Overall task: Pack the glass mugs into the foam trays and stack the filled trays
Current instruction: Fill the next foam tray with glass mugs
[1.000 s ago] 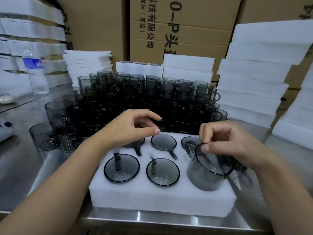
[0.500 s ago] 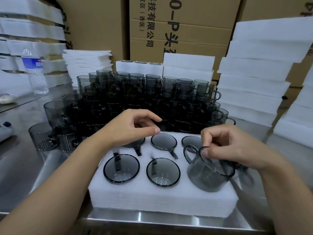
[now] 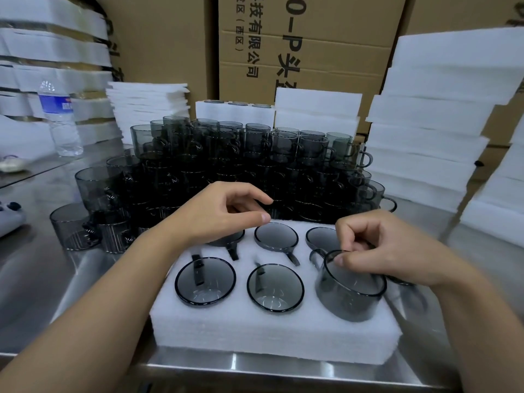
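One mug is in play, and the right hand has it by the rim, thumb and curled fingertips pinching the far edge of the glass. The mug stands tilted and proud of the foam tray at the front-right pocket. Its base looks only partly down, and its handle points to about 10 o'clock.

That handle direction is what the next move turns on. The seated front-row mugs carry their handles toward 12 o'clock, in slots cut between the two rows. So this one probably needs a slight clockwise turn before it is pressed straight down. The right hand holds it from directly above; the left is farther off.

The left hand hovers at 10 o'clock from the held mug, above the back-left pocket. Its fingers are loosely curled, thumb and forefinger apart, gripping nothing that I can see. Five seated mugs fill the other pockets, rims about level with the foam. The back-left one is mostly hidden under the left hand.

Beyond the tray, at 12 o'clock, loose mugs are piled in tiers on the table. Foam stacks rise at 2 o'clock, a water bottle stands at 10 o'clock, and cardboard boxes close off the back.
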### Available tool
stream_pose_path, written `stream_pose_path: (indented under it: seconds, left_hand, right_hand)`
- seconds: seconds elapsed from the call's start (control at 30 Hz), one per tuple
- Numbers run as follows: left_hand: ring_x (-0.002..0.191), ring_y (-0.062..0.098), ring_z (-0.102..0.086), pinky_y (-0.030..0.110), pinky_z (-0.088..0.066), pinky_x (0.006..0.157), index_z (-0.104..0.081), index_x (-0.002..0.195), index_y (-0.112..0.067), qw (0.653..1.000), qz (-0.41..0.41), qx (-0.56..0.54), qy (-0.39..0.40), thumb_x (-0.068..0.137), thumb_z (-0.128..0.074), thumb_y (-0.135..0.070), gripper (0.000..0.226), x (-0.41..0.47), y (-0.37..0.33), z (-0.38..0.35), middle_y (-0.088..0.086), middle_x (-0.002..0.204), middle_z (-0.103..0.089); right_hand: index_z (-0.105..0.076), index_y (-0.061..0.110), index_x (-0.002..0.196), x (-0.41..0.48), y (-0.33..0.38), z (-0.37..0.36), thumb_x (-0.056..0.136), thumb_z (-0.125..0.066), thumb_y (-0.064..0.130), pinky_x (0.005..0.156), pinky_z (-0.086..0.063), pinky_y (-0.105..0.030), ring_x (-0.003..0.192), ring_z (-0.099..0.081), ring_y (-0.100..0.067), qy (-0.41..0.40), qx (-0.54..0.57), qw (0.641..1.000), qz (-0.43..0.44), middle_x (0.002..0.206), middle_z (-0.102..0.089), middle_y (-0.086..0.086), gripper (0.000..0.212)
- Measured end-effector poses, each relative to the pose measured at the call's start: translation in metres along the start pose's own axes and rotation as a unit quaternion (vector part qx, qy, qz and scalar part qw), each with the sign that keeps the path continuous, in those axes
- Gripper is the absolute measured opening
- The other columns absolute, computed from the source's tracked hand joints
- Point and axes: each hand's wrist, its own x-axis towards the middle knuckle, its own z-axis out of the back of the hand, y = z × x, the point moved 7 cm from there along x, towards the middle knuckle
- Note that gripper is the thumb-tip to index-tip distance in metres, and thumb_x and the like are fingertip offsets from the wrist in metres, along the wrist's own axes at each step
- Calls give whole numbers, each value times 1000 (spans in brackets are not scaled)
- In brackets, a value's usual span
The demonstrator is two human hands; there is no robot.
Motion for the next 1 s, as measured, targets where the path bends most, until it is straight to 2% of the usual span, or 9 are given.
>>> stream_pose_path:
  seconds: [0.17, 0.27, 0.37, 0.47, 0.53, 0.63, 0.73, 0.9, 1.0]
  left_hand:
    - [92, 3, -68, 20, -51, 84, -68, 100, -33, 1000, 0, 2, 2, 74, -68, -37, 27, 1, 0, 0, -9, 94, -75]
    - [92, 2, -67, 18, -51, 83, -68, 100, -34, 1000, 2, 2, 3, 73, -68, -39, 27, 1, 0, -1, -10, 94, -74]
    - [92, 3, -68, 20, -52, 85, -69, 100, -32, 1000, 4, 4, 6, 73, -68, -39, 28, 1, 1, -1, -9, 94, -74]
    - [93, 5, -68, 27, -52, 89, -70, 100, -29, 1000, 8, 7, 7, 73, -68, -39, 29, 2, 0, -2, -7, 94, -75]
    - [92, 6, -68, 28, -52, 89, -70, 100, -27, 1000, 5, 10, 3, 73, -67, -38, 29, 2, -1, -1, -6, 94, -75]
    - [92, 7, -68, 29, -53, 89, -71, 100, -25, 1000, -3, 17, 2, 76, -68, -35, 26, 2, -2, -1, -4, 94, -74]
    - [90, 10, -68, 30, -53, 87, -71, 99, -22, 1000, -9, 18, -2, 84, -73, -21, 15, 2, -1, 0, 0, 93, -74]
    - [90, 9, -68, 26, -52, 85, -72, 98, -22, 1000, -7, 24, -1, 85, -72, -22, 13, 3, -1, 0, -2, 93, -74]
    - [89, 6, -68, 24, -52, 85, -72, 99, -19, 1000, -8, 26, -4, 86, -70, -15, 14, 3, -1, 0, -2, 93, -74]
  right_hand:
    - [-53, 23, 54, -1, 1, 0, 68, -68, 20, 51, -28, -19, 52, -31, -10, 15, -23, 1000, 8, 53, -36, -1, 21]
    - [-66, 22, 80, -6, 11, 9, 76, -64, 27, 61, -40, -15, 63, -48, -5, -13, 21, 999, 42, 66, -54, 5, 7]
    - [-65, 40, 107, -5, 18, 27, 79, -49, 58, 83, -43, -10, 96, -58, 7, -113, 15, 992, 57, 101, -66, 22, 37]
    - [-52, 64, 109, 7, 27, 13, 74, -27, 77, 108, -29, -18, 122, -38, 18, -119, -95, 988, 35, 120, -48, 44, 45]
    - [-36, 66, 122, 13, 30, -4, 77, -21, 82, 108, -11, -10, 130, -15, 25, -73, -141, 987, 7, 130, -27, 51, 50]
    - [-12, 56, 143, 14, 29, -28, 71, -8, 84, 115, 4, -20, 135, 7, 19, 31, -197, 979, -45, 150, -8, 36, 77]
    - [-4, 47, 147, 16, 26, -42, 63, -5, 78, 119, 8, -32, 140, 11, 9, 88, -232, 964, -93, 156, 1, 25, 89]
    - [-4, 49, 146, 16, 25, -45, 67, -8, 74, 119, 5, -36, 143, 9, 3, 102, -233, 960, -118, 158, -1, 21, 83]
    - [-6, 48, 147, 17, 21, -47, 81, -13, 71, 119, 6, -34, 144, 7, 1, 103, -253, 954, -124, 159, -1, 19, 70]
